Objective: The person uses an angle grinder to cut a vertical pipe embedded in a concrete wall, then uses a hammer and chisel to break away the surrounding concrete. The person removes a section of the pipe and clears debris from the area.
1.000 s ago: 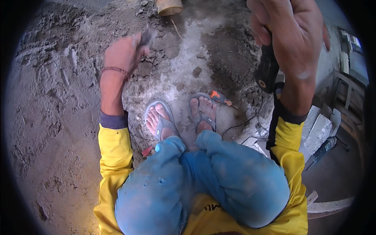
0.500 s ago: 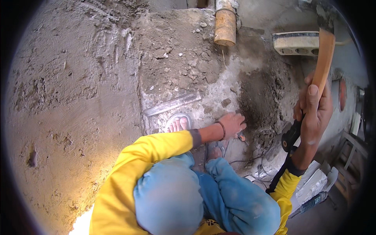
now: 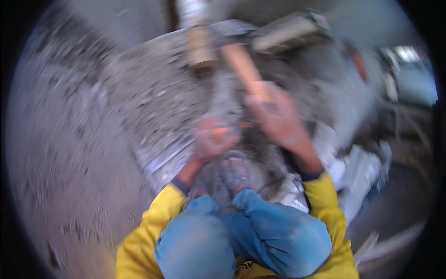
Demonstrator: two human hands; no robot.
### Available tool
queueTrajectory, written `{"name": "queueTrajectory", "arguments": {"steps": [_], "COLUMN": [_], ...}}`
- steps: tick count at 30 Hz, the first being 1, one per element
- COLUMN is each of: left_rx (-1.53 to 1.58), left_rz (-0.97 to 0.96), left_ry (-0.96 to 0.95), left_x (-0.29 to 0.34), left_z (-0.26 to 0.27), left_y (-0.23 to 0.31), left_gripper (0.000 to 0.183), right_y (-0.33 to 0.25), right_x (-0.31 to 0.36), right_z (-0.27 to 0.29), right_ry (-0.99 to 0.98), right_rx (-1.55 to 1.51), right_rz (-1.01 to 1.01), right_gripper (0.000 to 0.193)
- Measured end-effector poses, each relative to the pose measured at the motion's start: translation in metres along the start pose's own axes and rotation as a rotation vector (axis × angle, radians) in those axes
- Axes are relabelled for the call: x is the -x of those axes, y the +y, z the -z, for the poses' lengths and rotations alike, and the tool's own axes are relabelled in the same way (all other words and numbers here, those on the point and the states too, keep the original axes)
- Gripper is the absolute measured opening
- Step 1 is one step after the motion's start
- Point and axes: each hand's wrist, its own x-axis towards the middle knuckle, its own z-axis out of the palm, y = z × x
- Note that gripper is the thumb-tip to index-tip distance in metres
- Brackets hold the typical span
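Observation:
My right hand (image 3: 281, 116) is closed round the wooden handle of a hammer (image 3: 244, 67), which points up and to the left. The hammer's dark head is blurred in front of the rubble. Lower and to the left, my left hand (image 3: 209, 142) is curled round an orange-and-dark object (image 3: 222, 133). Motion blur hides that object's exact kind. Both hands are above my sandalled feet, a short gap between them. A flat straight bar (image 3: 169, 156) lies on the ground by my left wrist.
A yellowish pipe end (image 3: 200, 46) juts in at the top, with a pale power strip (image 3: 290, 32) to its right. Rough loose soil (image 3: 158, 79) spreads ahead, and a plastered surface (image 3: 60, 153) fills the left. White chunks (image 3: 360, 172) are piled at right.
My left hand has risen from the ground with the orange-and-dark object. My right hand has brought the hammer leftward, nearer the left hand. The view has swung and become blurred.

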Motion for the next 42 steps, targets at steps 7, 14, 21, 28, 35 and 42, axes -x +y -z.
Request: {"name": "queueTrajectory", "arguments": {"steps": [7,14,21,28,35,42], "left_rx": [0.848,1.293,1.123,0.860,0.771,0.788], "left_rz": [0.222,0.716,0.939,0.868,0.861,0.797], "left_ry": [0.569,0.473,0.637,0.734,0.627,0.813], "left_x": [-0.028,-0.023,0.033,0.048,0.040,0.049], "left_z": [0.043,0.050,0.049,0.060,0.061,0.082], "left_y": [-0.019,-0.023,-0.042,-0.028,-0.030,-0.003], "left_gripper": [0.038,0.040,0.023,0.030,0.026,0.021], "right_y": [0.031,0.029,0.049,0.227,0.346,0.169], "right_x": [-0.028,-0.021,-0.025,-0.200,-0.245,-0.096], "right_z": [-0.063,-0.102,-0.047,0.193,0.307,0.205], "right_ry": [-0.231,-0.221,-0.407,-0.069,-0.042,-0.293], "right_rx": [0.117,0.209,0.485,1.568,1.359,1.400], "right_rz": [-0.031,0.113,0.097,-0.158,0.157,0.173], "right_gripper": [0.040,0.044,0.040,0.053,0.045,0.047]}}
